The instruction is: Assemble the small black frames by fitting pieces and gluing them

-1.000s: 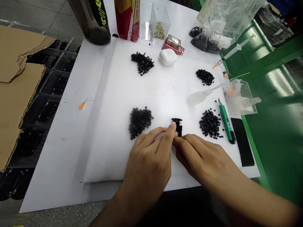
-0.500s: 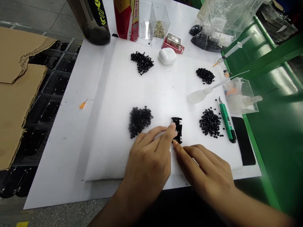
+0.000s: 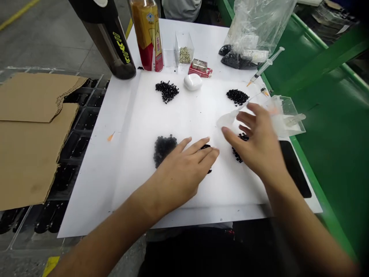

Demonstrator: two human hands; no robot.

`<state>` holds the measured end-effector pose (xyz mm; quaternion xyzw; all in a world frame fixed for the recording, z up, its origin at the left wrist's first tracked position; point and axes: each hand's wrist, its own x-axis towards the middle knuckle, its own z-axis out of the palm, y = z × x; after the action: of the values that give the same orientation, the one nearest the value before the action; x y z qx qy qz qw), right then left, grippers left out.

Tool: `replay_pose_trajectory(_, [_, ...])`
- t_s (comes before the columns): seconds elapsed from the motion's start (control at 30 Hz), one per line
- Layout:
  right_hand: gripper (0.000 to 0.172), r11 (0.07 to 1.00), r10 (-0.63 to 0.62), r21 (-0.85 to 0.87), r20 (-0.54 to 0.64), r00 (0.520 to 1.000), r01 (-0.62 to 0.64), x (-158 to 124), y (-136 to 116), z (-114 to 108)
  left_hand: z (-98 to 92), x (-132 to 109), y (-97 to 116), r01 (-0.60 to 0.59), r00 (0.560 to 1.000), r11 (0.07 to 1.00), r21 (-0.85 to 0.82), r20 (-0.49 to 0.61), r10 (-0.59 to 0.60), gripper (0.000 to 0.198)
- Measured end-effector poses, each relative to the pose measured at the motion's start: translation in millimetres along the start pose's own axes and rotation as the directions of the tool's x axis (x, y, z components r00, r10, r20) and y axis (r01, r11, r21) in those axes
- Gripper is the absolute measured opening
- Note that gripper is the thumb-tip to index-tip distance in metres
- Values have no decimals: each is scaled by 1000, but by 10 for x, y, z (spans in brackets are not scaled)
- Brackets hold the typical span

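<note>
My left hand lies with fingers stretched out over a small black plastic part on the white foam sheet. Most of that part is hidden beneath the fingers. Left of this hand is a pile of black square pieces. My right hand hovers with thumb and fingers apart, around the near side of a translucent squeeze bottle with a thin spout; I see no grip on it. Partly covered by the right hand is another pile of small black squares.
Two more black piles lie farther back. A white rounded case, a syringe, a drink bottle and a dark tumbler stand or lie around the foam. A clear box sits at right; cardboard covers trays at left.
My right hand has left the black part and moved up and right to the squeeze bottle, its fingers spreading. My left hand has flattened over the part. The camera view has shifted.
</note>
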<state>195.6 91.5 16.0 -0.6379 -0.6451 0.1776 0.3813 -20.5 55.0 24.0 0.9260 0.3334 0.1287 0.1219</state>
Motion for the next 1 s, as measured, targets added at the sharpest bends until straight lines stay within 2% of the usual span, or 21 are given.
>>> replay_pose_trajectory(0.1, [43,999,-49,-15,73,996,50,115,46,145,-37,6,-62,-9,1000,999,46,-10,10,55])
replay_pose_trajectory(0.13, [36,998,-60,6,59,996,60,105,36,150,-33,-18,-61,-7,999,998,63,-36,9,53])
replay_pose_trajectory(0.2, [34,993,-35,115,-28,999,38,27,-6,91,-3,-100,-23,8,995,995,95,-101,1,45])
replay_pose_trajectory(0.27, [34,959,65,281,-119,991,-29,-100,-51,-38,53,-208,58,48,986,991,121,-167,-28,39])
replay_pose_trajectory(0.37, [22,831,258,535,-128,958,-152,-317,-66,-249,151,-356,214,149,956,982,120,-271,-112,43])
replay_pose_trajectory(0.47, [23,705,389,669,-90,917,-233,-493,-11,-352,219,-401,328,223,921,974,38,-336,-197,44])
replay_pose_trajectory(0.63, [38,613,425,751,-50,904,-246,-598,55,-272,240,-262,312,209,902,976,-69,-373,-219,33])
replay_pose_trajectory(0.7, [39,607,458,753,-69,886,-256,-605,38,-219,242,-216,273,186,891,975,-123,-397,-221,29])
replay_pose_trajectory(0.87, [33,614,595,716,-143,791,-333,-648,-22,-137,256,-200,244,163,867,968,-189,-441,-232,22])
replay_pose_trajectory(0.93, [29,644,567,697,-158,808,-316,-668,-30,-124,262,-196,260,169,854,967,-190,-462,-240,21])
replay_pose_trajectory(1.0, [29,698,490,662,-164,856,-273,-678,-29,-119,269,-187,275,175,847,963,-206,-467,-254,20])
